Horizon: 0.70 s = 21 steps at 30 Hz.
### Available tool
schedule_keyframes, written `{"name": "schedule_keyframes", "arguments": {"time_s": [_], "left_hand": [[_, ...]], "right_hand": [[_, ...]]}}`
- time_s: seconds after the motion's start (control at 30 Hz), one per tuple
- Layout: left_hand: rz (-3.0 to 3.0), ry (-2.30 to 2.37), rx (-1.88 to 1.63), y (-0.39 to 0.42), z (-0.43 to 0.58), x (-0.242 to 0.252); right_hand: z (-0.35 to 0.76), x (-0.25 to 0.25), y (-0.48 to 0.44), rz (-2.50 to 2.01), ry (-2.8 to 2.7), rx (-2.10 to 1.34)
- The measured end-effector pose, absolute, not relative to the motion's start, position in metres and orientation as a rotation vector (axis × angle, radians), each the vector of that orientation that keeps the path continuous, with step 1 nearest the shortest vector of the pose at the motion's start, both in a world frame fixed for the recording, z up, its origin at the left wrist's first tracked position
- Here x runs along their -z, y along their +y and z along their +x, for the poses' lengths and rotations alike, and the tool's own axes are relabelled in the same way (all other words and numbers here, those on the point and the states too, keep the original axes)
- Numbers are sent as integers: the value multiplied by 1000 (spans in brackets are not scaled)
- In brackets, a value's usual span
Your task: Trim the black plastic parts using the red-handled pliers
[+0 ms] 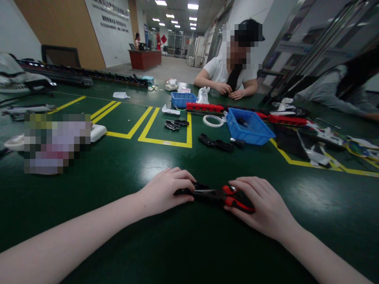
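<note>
My right hand (265, 207) is wrapped around the red and black handles of a pair of pliers (219, 194), whose jaws point left. In my left hand (170, 189), fingers and thumb pinch a small black part (184, 192); its exact kind is hard to make out. The tips of the pliers meet this part right beside my left fingertips. Both hands are low over the green table (166, 244). Further off, several black parts (216, 142) lie in a row, and more black pieces (175, 125) sit inside a yellow taped square.
A blue bin (250, 128) with a dark item inside stands beyond my right hand, near a roll of white tape (213, 121). Behind are a smaller blue bin (183, 99) and a long red strip (204, 107). A person (233, 75) sits across the table.
</note>
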<state>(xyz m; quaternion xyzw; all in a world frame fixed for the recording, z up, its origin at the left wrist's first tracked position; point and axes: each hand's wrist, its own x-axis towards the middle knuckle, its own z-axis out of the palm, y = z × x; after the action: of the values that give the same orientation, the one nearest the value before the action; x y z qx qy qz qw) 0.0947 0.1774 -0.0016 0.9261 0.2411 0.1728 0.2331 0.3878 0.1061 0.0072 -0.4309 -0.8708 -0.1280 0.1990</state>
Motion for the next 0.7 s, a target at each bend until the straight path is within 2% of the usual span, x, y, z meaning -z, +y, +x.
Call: {"name": "schedule_keyframes", "arguments": {"time_s": [0.7], "left_hand": [[2535, 681, -496, 173, 95, -1]], "right_hand": [[385, -7, 104, -1210, -2488, 350]]}}
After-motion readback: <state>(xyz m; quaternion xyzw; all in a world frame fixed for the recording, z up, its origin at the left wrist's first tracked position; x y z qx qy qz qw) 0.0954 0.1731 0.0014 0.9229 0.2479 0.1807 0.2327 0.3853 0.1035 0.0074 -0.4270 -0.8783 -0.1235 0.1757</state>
